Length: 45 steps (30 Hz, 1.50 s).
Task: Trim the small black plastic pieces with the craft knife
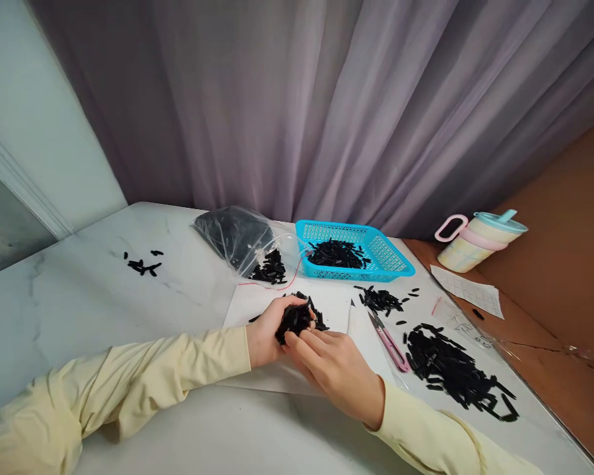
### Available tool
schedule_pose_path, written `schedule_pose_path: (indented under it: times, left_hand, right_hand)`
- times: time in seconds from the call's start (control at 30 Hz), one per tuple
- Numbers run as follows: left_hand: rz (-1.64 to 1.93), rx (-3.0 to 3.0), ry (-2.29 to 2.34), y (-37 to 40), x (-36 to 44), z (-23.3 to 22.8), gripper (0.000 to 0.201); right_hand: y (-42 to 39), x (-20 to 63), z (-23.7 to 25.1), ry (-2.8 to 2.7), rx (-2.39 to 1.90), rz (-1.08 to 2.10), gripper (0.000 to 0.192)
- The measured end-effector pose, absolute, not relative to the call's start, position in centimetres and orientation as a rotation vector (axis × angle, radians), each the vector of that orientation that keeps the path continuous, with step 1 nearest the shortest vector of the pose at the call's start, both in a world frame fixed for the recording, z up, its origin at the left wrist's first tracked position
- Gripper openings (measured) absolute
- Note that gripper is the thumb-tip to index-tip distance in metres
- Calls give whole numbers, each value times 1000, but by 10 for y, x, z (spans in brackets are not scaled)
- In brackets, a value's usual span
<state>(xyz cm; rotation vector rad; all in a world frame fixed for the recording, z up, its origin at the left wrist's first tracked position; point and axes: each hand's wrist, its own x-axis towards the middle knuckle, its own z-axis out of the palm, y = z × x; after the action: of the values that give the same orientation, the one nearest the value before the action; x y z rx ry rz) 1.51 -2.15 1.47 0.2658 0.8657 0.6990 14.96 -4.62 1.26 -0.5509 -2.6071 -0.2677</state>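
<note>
Cupped over a white sheet, my left hand (270, 332) is closed around a handful of small black strips (295, 319). The bent fingers of my right hand (339, 366) press together against the near side of that handful; exactly which strip they grip is hidden. More black strips lie on the white sheet (242, 305) just behind my hands. Right of my hands, pink-handled thread snips (391, 344) rest beside a slim white pointed tool (352, 318).
A blue basket (398, 265) holds black strips. Beside it lies a clear bag (235, 237) with dark contents. Strip piles (458, 373) spread at right, a few strips (142, 267) at left. A lidded cup (485, 243) and paper slip (468, 290) are far right.
</note>
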Motion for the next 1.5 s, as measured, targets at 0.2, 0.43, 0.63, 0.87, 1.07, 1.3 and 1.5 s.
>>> schedule_pose_path:
  times: [0.2,0.43,0.63,0.87,1.07,1.3,1.5]
  left_hand:
    - [743,309,894,-26,15,14,22]
    - [744,350,905,-28,9,17,21]
    - [667,489,924,-23,-3,22,20]
    - [800,1222,1044,-16,-12,25,21]
    - [766,1665,1212,-19,-17,19,32]
    - [621,1686,1044,-36,-16,6,30]
    - [833,1446,1098,-30,-16,0,31]
  right_hand:
    - [-57,155,3,-2320,-741,431,11]
    - [-59,164,1,-1463,-997,1733,24]
    - [-50,170,-2,-1093,-904,2017,24]
    - [-50,172,-6,-1020,-879,2080,22]
    - [-52,173,-8,-1119,-874,1903,24]
    - [-51,176,-4,-1047,-806,1917,19]
    - [-45,178,-5,-864,-807,2080,14]
